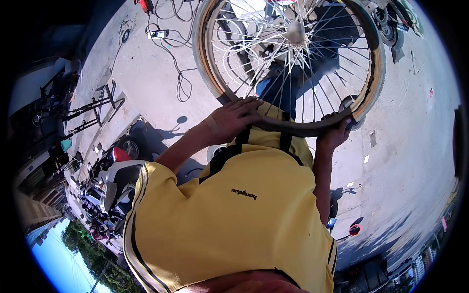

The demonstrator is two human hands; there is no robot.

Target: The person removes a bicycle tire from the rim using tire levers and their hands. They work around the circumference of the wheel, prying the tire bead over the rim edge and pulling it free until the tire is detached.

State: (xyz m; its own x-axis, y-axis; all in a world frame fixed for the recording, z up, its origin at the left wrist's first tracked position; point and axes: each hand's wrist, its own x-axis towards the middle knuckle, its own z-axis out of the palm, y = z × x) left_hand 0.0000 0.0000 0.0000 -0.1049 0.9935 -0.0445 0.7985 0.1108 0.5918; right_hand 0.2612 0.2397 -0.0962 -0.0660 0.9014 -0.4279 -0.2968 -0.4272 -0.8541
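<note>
While looking down over a yellow shirt [244, 215], can see a spoked wheel [295, 35] just in front of the body, above concrete ground [415, 93]. With left hand [233, 118], resting on near left edge, fingers close together and stretched along it. With right hand [334, 133], clamped on near right edge, fingers bent round it, partly hidden. Beyond, at upper left, note looped dark cable [184, 89] on the ground.
</note>
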